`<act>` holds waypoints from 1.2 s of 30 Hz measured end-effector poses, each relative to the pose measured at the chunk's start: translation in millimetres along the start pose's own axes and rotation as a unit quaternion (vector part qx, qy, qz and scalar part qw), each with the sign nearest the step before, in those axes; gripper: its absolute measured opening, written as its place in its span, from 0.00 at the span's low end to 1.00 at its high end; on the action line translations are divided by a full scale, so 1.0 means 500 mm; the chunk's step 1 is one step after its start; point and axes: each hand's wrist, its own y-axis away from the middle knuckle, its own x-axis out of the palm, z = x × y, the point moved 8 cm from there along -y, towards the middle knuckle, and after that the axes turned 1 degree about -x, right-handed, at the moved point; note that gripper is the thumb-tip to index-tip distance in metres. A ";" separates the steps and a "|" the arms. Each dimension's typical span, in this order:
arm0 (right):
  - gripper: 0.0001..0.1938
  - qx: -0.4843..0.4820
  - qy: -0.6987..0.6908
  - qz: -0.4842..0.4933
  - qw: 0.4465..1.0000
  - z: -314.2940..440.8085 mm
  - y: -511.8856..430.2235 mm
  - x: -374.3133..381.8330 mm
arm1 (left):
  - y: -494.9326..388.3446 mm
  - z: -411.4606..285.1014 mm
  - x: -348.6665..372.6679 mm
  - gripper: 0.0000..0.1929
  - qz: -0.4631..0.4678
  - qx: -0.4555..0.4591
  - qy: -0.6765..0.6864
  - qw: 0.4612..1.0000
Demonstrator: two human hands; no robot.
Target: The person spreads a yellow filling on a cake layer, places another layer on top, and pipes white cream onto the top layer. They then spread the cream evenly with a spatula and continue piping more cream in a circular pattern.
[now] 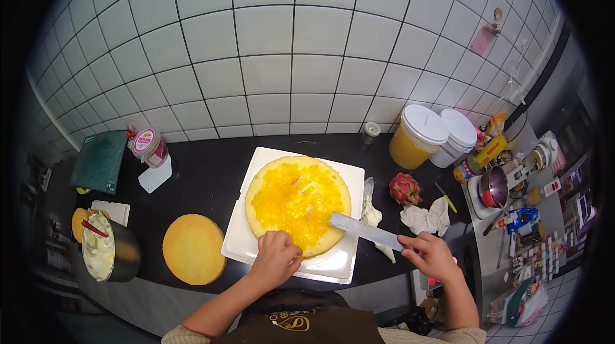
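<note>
A large round sponge cake layer lies on a white square board before me. Yellow fruit topping, wet and chunky, covers most of its top, with a pale rim left showing. My right hand grips a flat metal icing spatula; the blade's tip reaches over the cake's right edge. At the cake's near edge is my left hand, its fingers bent and close together. Whether those fingers pinch anything is hidden.
Another sponge layer and a metal pot of cream stand left. Right of the board lie a piping bag, a dragon fruit, a white cloth and a small knife. Behind them are lidded tubs; a kitchen scale is farther right.
</note>
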 end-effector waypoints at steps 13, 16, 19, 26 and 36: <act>0.16 0.052 -0.049 0.008 0.997 -0.021 -0.015 0.021 | 0.009 -0.222 -0.196 0.09 0.218 -0.061 0.799 0.557; 0.16 0.030 -0.049 -0.005 0.998 -0.009 -0.026 0.022 | 0.017 -0.310 -0.235 0.13 0.271 -0.011 0.836 0.476; 0.16 0.005 -0.040 -0.019 0.999 0.005 -0.033 0.021 | 0.011 -0.341 -0.263 0.13 0.273 0.079 0.842 0.460; 0.16 0.022 -0.046 -0.005 0.999 0.007 -0.029 0.017 | 0.021 -0.298 -0.267 0.13 0.176 0.084 0.804 0.561; 0.16 -0.109 0.172 0.002 0.979 0.071 -0.050 0.039 | 0.291 0.190 -0.114 0.23 -0.335 -0.401 0.748 0.409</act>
